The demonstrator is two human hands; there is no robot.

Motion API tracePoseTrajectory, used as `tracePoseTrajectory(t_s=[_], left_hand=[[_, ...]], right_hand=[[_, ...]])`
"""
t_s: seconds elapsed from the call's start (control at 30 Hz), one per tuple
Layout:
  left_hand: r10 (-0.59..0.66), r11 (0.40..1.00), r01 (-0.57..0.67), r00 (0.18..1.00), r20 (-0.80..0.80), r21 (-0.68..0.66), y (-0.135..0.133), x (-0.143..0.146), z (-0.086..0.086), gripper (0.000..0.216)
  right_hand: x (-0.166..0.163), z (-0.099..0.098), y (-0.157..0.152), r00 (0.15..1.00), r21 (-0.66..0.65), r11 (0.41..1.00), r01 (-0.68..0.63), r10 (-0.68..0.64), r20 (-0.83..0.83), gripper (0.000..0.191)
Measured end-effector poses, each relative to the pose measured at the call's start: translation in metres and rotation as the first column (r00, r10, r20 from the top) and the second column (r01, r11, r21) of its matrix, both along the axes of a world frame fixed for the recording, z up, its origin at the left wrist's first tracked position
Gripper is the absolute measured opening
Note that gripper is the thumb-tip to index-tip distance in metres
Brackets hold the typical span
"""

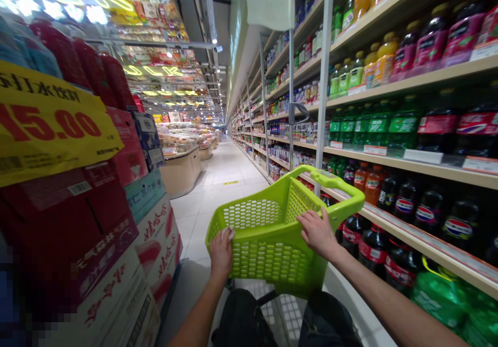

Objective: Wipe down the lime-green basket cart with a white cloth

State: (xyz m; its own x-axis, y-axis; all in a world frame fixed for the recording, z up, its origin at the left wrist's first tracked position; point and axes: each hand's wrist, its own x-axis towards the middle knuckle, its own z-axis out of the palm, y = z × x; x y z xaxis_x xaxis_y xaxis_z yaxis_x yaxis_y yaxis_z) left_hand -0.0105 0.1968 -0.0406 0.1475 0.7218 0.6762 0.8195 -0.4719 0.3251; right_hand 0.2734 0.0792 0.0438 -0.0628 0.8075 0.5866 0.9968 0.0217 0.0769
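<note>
A lime-green plastic shopping cart (268, 253) with perforated walls stands sideways before me, its handle (346, 186) pointing right. Its basket looks empty from here. My left hand (221, 253) is closed over the basket rim at the left end, and a small whitish scrap (231, 233) shows by its fingers; I cannot make out what it is. Near the handle end, my right hand (317, 233) has its fingers curled over the near side rim with the thumb raised. My knees in dark trousers are just below the cart.
Shelves of bottled drinks (392, 124) line the right side, with large cola bottles (373, 248) on the lowest level. Stacked drink cartons (151, 238) rise close on the left under a yellow price sign (54, 124). A tiled aisle (212, 196) runs ahead past display counters (181, 170).
</note>
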Motion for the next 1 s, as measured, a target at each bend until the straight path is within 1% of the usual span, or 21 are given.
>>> tracePoseTrajectory(t_s=[0.07, 0.1, 0.13, 0.17, 0.2, 0.27, 0.33, 0.4, 0.47, 0.53, 0.6, 0.67, 0.73, 0.8, 0.9, 0.93, 1.0], left_hand=[[-0.153, 0.988, 0.155, 0.987, -0.054, 0.026, -0.006, 0.029, 0.001, 0.046], [-0.206, 0.978, 0.208, 0.976, -0.078, 0.024, -0.009, 0.042, 0.003, 0.047], [-0.228, 0.973, 0.23, 0.969, -0.097, 0.013, -0.012, 0.051, 0.004, 0.049], [-0.218, 0.976, 0.218, 0.97, -0.11, -0.006, -0.014, 0.055, 0.006, 0.05], [-0.176, 0.984, 0.173, 0.977, -0.118, -0.031, -0.016, 0.054, 0.007, 0.05], [-0.042, 0.996, 0.031, 0.991, -0.127, -0.087, -0.015, 0.04, 0.009, 0.048], [0.067, 0.988, -0.084, 0.989, -0.132, -0.126, -0.012, 0.021, 0.01, 0.043], [0.097, 0.984, -0.114, 0.987, -0.126, -0.136, -0.009, 0.012, 0.012, 0.039], [0.046, 0.992, -0.059, 0.992, -0.114, -0.115, -0.009, 0.021, 0.014, 0.038], [-0.077, 0.994, 0.068, 0.991, -0.112, -0.08, -0.012, 0.042, 0.014, 0.04], [-0.19, 0.981, 0.186, 0.976, -0.11, -0.045, -0.014, 0.065, 0.012, 0.045], [-0.23, 0.973, 0.23, 0.97, -0.075, -0.013, -0.014, 0.074, 0.007, 0.048], [-0.213, 0.977, 0.213, 0.977, -0.01, 0.017, -0.01, 0.065, 0.0, 0.049], [-0.174, 0.985, 0.172, 0.983, 0.061, 0.032, -0.003, 0.042, -0.006, 0.051], [-0.037, 0.999, 0.037, 0.988, 0.147, 0.006, 0.005, 0.008, -0.01, 0.051], [0.015, 1.0, -0.013, 0.987, 0.161, -0.017, 0.006, 0.002, -0.009, 0.05], [0.096, 0.994, -0.088, 0.982, 0.163, -0.06, 0.005, 0.002, -0.005, 0.046]], right_hand=[[0.0, 0.0, 0.001, 1.0, -0.006, 1.0, 0.008, -0.008, 0.015, 0.033], [0.001, 0.001, 0.001, 1.0, -0.011, 1.0, 0.009, -0.008, 0.024, 0.034], [0.003, 0.001, 0.0, 0.999, -0.016, 1.0, 0.006, -0.005, 0.034, 0.034], [0.004, 0.002, 0.0, 0.999, -0.02, 1.0, 0.003, -0.002, 0.042, 0.035], [0.006, 0.002, -0.001, 0.999, -0.021, 1.0, 0.002, -0.001, 0.048, 0.035], [0.008, 0.004, -0.002, 0.999, -0.014, 1.0, 0.005, -0.004, 0.052, 0.034], [0.009, 0.005, -0.004, 0.999, -0.002, 1.0, 0.008, -0.008, 0.042, 0.033], [0.007, 0.005, -0.004, 1.0, 0.006, 1.0, 0.004, -0.004, 0.02, 0.033], [0.005, 0.004, -0.002, 1.0, 0.009, 1.0, 0.002, -0.002, -0.004, 0.033], [0.004, 0.003, -0.001, 1.0, 0.011, 1.0, 0.008, -0.008, -0.017, 0.033], [0.005, 0.001, 0.001, 1.0, 0.016, 1.0, 0.012, -0.012, -0.014, 0.034], [0.008, 0.0, 0.001, 1.0, 0.019, 1.0, 0.003, -0.003, -0.005, 0.035], [0.011, -0.001, 0.0, 1.0, 0.017, 1.0, -0.015, 0.015, 0.0, 0.037], [0.012, -0.002, 0.0, 1.0, 0.022, 1.0, -0.021, 0.021, 0.0, 0.037], [0.012, -0.004, 0.0, 1.0, 0.048, 0.999, -0.005, 0.005, -0.003, 0.034], [0.011, -0.004, 0.0, 1.0, 0.054, 0.999, 0.0, 0.0, 0.0, 0.034], [0.01, -0.005, 0.002, 1.0, 0.062, 0.998, 0.004, -0.004, 0.007, 0.033]])
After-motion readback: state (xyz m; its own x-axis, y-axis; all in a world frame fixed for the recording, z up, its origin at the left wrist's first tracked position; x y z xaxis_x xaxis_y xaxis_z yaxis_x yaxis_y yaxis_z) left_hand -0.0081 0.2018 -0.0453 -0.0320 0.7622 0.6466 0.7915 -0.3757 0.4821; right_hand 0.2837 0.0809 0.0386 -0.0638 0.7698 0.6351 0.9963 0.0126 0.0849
